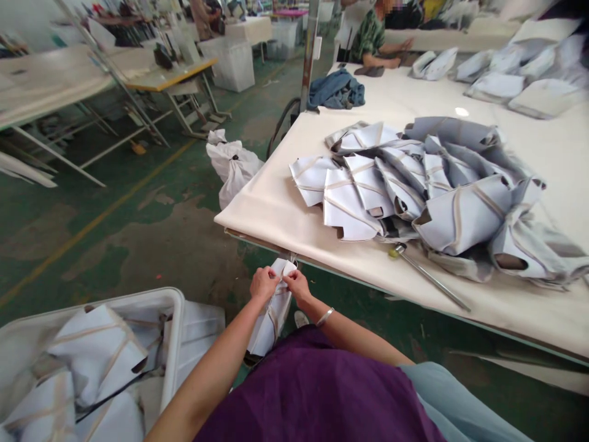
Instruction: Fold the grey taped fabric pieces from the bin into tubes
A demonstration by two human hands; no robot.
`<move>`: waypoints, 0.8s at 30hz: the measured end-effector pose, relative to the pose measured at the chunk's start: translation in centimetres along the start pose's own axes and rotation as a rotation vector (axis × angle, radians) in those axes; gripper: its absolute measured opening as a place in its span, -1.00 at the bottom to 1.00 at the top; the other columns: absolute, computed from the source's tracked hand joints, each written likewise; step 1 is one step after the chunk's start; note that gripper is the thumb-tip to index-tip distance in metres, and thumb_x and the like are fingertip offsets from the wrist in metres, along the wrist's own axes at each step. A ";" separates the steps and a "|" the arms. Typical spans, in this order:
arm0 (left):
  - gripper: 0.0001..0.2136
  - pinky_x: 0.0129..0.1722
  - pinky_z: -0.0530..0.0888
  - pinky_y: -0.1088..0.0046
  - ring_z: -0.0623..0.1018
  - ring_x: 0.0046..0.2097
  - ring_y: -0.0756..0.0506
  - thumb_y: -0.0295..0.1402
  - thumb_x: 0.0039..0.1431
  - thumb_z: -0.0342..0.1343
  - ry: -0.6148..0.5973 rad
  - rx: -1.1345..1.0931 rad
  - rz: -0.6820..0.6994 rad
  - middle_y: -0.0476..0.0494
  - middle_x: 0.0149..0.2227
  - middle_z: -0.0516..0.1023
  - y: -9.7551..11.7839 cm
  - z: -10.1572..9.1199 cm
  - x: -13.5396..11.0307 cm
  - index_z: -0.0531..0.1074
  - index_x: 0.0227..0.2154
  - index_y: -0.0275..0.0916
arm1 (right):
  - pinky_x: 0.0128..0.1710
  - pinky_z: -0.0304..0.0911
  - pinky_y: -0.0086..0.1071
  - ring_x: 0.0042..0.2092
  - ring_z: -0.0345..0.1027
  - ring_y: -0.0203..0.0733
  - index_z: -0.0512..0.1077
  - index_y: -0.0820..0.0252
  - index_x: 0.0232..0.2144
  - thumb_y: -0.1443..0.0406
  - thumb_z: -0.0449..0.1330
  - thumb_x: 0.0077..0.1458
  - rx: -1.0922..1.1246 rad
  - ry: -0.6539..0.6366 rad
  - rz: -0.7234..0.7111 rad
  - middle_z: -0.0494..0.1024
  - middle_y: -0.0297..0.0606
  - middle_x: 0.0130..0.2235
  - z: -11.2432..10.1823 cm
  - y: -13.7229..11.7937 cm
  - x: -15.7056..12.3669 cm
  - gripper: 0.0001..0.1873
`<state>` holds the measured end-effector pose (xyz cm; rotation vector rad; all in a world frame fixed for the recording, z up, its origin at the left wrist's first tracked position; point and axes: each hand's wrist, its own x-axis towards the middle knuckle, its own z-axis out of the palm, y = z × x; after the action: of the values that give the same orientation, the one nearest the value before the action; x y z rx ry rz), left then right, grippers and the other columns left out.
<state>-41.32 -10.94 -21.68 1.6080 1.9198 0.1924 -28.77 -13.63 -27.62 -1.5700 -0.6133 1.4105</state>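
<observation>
My left hand [263, 283] and my right hand [297, 285] both pinch the top edge of a pale grey fabric piece with beige tape [271, 316]. The piece hangs down in front of my lap, just below the near edge of the cream-covered table [276, 209]. A silver bracelet sits on my right wrist. A heap of similar grey fabric pieces [432, 190] lies on the table to the right. A metal rod with a yellow-green tip [427, 276] rests near the table's front edge.
A white plastic bin [177, 344] with more fabric pieces stands at my lower left. A white sack [232, 169] sits on the green floor by the table corner. A blue garment [335, 91] lies farther back. Another person [375, 40] works at the far end.
</observation>
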 end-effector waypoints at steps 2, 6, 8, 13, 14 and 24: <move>-0.77 -0.14 0.34 0.38 0.46 -0.08 -0.18 -0.17 0.02 0.16 0.086 0.061 -0.022 -0.22 -0.17 0.46 0.6 0.7 0.1 0.42 -0.34 -0.20 | -0.56 0.09 -0.47 -0.58 0.10 -0.40 0.22 0.14 -0.51 0.21 0.25 -0.26 0.006 0.029 0.005 0.22 -0.53 -0.61 0.2 0.1 -0.2 -0.72; -0.57 -0.03 0.34 0.23 0.39 0.06 -0.32 0.03 -0.04 0.18 0.078 0.025 -0.162 -0.34 -0.03 0.40 2.1 1.7 2.2 0.36 -0.26 -0.21 | -0.52 0.16 -0.46 -0.54 0.15 -0.38 0.21 0.13 -0.48 0.23 0.20 -0.25 0.046 0.008 0.015 0.25 -0.51 -0.58 0.2 0.2 -0.3 -0.75; -0.48 0.01 0.33 0.17 0.37 0.09 -0.36 0.10 -0.11 0.19 0.044 -0.008 -0.228 -0.39 0.01 0.36 2.8 1.8 3.7 0.34 -0.23 -0.22 | -0.49 0.17 -0.46 -0.52 0.17 -0.37 0.21 0.13 -0.47 0.24 0.17 -0.24 0.066 -0.005 0.015 0.28 -0.50 -0.55 0.2 0.2 -0.1 -0.77; -0.35 0.10 0.27 0.10 0.30 0.17 -0.37 0.12 -0.18 0.22 -0.021 -0.023 -0.236 -0.38 0.09 0.29 2.5 1.8 4.8 0.28 -0.08 -0.17 | -0.44 0.19 -0.46 -0.49 0.17 -0.37 0.17 0.12 -0.46 0.23 0.17 -0.26 0.101 -0.038 0.028 0.27 -0.52 -0.55 0.1 -0.1 0.5 -0.73; -0.33 0.10 0.27 0.10 0.30 0.17 -0.37 0.09 -0.17 0.23 -0.045 -0.019 -0.214 -0.37 0.11 0.27 2.0 1.8 4.4 0.26 -0.02 -0.15 | -0.44 0.20 -0.45 -0.49 0.18 -0.37 0.17 0.12 -0.46 0.23 0.18 -0.26 0.109 -0.055 0.037 0.27 -0.52 -0.55 0.0 -0.1 0.5 -0.72; -0.18 0.12 0.28 0.10 0.28 0.21 -0.35 -0.02 -0.22 0.30 -0.080 -0.001 -0.205 -0.33 0.20 0.19 -0.4 1.6 0.8 0.16 0.16 -0.03 | -0.53 0.13 -0.48 -0.55 0.17 -0.36 0.21 0.11 -0.46 0.07 0.29 -0.19 -0.137 0.117 0.014 0.29 -0.51 -0.59 -0.1 -1.4 2.4 -0.62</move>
<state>-40.83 -10.75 -23.38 1.3852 2.0052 0.0438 -27.84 -10.99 -27.63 -1.7542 -0.6404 1.2994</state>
